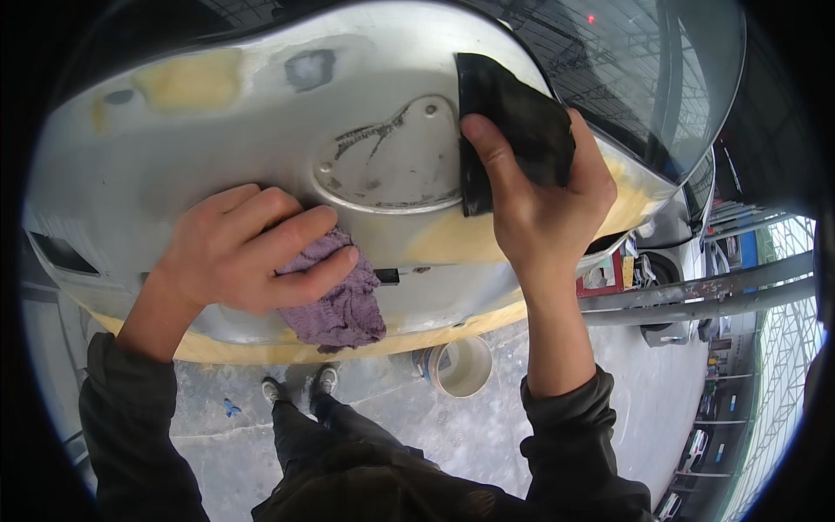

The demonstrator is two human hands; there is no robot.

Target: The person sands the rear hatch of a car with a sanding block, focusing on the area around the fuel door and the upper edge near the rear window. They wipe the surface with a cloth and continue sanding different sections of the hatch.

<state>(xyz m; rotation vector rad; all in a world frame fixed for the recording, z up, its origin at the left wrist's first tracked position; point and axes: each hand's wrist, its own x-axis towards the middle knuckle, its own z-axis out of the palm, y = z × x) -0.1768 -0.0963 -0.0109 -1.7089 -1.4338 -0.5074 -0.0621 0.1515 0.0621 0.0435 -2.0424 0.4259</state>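
A silver car body panel (261, 165) with yellowish filler patches spans the view in front of me. My left hand (248, 248) rests over its lower middle, fingers curled on a crumpled purple cloth (344, 300) that hangs below them. To the right, my right hand (544, 196) grips a black sandpaper sheet (513, 113), thumb on the near face and the fingers hidden behind it. The sheet covers the right end of an oval recess (391, 161) with scuffed, dark-streaked metal. Whether the sheet touches the panel, I cannot tell.
A dark rear window (635, 78) curves along the upper right. Below the panel, a whitish bucket (461, 365) stands on the grey concrete floor (417, 444) by my feet. A small blue scrap (230, 407) lies left of them. Pale pipes (696, 300) run along the right.
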